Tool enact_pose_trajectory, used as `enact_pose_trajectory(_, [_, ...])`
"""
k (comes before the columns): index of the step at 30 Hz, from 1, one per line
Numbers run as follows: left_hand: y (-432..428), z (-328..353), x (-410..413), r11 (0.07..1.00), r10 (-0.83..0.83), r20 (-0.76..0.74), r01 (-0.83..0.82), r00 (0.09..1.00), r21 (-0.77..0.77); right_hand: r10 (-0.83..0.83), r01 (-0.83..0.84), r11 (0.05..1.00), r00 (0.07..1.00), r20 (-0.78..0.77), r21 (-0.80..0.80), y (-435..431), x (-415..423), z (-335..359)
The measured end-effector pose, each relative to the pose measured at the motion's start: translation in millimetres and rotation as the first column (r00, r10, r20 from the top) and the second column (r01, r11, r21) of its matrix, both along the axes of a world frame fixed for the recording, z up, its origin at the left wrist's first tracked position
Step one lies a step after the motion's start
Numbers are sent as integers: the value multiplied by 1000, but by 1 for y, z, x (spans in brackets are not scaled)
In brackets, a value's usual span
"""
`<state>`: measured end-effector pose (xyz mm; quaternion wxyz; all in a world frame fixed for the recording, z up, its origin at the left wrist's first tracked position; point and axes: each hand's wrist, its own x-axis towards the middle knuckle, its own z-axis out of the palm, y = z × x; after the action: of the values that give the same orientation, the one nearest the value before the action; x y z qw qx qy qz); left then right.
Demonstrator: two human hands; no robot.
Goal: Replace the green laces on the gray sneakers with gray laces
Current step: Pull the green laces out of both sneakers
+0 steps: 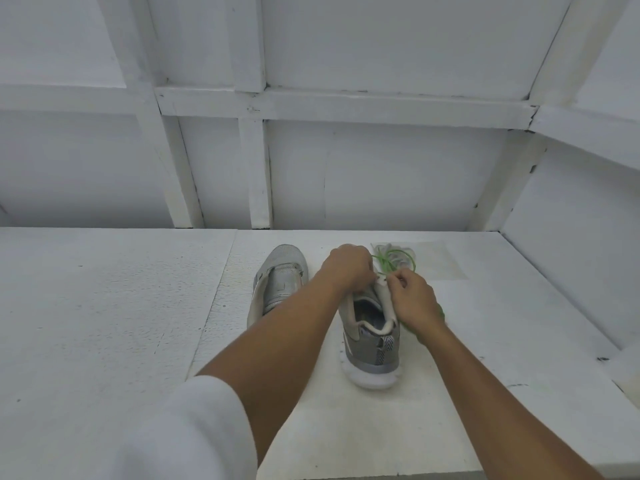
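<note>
White foam tabletop (104, 306) held 2 gray mesh sneakers (280, 282); left hand (346, 268) fingers clenched 1 sneaker's tongue (383, 294), right hand (414, 297) fingers pinched thin green lace (394, 254) looping beyond them.

My one feed: head camera, wide-angle, facing forward and down, near above the bench (104, 306), panelled wall (381, 168) beyond.

The bench (104, 306) is white, matt, rough and pitted. The left sneaker (280, 282) and the right sneaker (372, 341) are gray mesh cloth; the right one's sole (374, 377) looks smooth white foam. The green laces (394, 255) are thin cord.
</note>
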<state>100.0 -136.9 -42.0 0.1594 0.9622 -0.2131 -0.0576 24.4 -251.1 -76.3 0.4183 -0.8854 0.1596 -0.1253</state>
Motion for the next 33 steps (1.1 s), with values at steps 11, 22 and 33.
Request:
enact_pose_trajectory(11, [22,17,18,957,246,-46,-250,968,-144,-67,63,994,997,40,91,7,1,-12])
enact_pose_trajectory(22, [4,3,15,971,-12,219,-41,976,237,-81,76,994,995,62,75,7,1,-15])
enact_pose_trajectory(33, [21,26,20,987,49,152,-71,987,144,-111,104,990,991,73,97,9,1,-17])
